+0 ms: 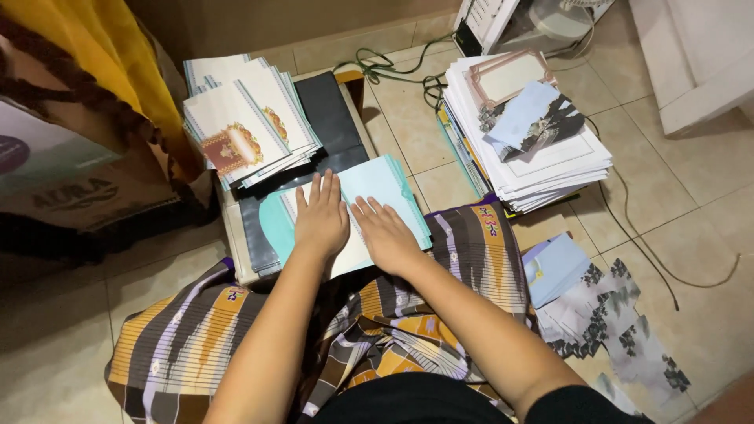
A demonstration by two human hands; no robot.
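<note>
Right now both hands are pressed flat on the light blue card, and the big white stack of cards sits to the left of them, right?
Not quite. Both hands, left hand and right hand, do press flat on the light blue card, but the head view shows the big white stack to their right.

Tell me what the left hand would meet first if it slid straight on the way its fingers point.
Probably the black folder beyond the pale teal sheet that the left hand presses flat; the stack of white cards sits slightly left of that line.

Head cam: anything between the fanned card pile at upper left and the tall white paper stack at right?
A dark folder beside the fanned card pile, then bare tiled floor with a green cable before the white paper stack.
</note>
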